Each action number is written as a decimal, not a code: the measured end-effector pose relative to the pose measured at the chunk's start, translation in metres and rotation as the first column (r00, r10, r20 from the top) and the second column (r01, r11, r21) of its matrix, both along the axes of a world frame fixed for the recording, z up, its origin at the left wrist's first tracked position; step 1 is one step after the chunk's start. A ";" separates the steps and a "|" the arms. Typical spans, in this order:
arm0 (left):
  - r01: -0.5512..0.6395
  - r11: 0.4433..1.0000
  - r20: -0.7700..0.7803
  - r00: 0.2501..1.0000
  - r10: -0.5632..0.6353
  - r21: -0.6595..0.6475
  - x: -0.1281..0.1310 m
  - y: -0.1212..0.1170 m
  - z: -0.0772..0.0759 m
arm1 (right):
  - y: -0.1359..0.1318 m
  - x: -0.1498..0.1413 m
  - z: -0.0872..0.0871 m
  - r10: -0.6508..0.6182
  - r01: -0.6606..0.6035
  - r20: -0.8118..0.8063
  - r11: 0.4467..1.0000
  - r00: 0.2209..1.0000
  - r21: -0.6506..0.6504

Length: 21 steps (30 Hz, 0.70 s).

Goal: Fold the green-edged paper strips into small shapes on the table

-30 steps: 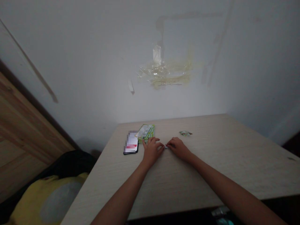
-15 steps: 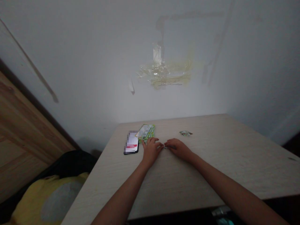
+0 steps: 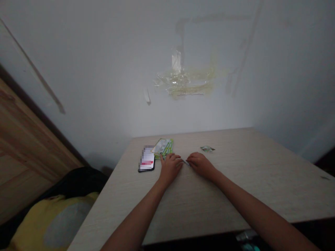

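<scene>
Both my hands rest over the middle of the pale wooden table. Between their fingertips is a small, thin, whitish piece [image 3: 186, 162], too small to make out; it may be folded paper or a packet. My left hand [image 3: 170, 168] pinches its left end, with the other fingers bent. Fingers of my right hand [image 3: 200, 164] close on its right end. Just beyond my left hand lies a stack of green-and-white printed packets [image 3: 163, 146]. A phone [image 3: 147, 160] with a lit screen sits left of that stack, partly under it. Past my right hand is a small folded green-and-white piece [image 3: 207, 149].
The table [image 3: 251, 167] meets a white wall [image 3: 104, 69] bearing tape remnants [image 3: 180, 82]. A yellow and grey soft thing [image 3: 54, 219] is at the lower left, beside wooden panelling [image 3: 23, 150]. A dark gap with objects shows below the table's front edge.
My hands have drawn slightly apart, the right one moving a little away, and more of the thin piece shows between the fingertips. The packets, phone and folded piece stay where they were.
</scene>
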<state>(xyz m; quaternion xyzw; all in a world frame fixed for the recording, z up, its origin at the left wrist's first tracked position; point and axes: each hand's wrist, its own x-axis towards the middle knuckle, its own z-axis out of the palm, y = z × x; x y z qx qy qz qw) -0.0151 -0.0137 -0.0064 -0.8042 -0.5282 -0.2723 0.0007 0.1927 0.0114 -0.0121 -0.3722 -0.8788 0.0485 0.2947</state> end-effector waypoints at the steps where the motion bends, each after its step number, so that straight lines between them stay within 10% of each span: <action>1: 0.028 1.000 -0.012 1.000 -0.028 0.000 0.000 -0.001 0.000 | 0.000 0.000 0.000 -0.007 0.007 0.010 1.000 1.000 0.004; 21: 0.117 0.993 -0.111 0.987 -0.115 0.012 0.001 -0.011 0.003 | 0.000 0.000 -0.007 0.006 -0.013 -0.066 0.995 0.998 -0.103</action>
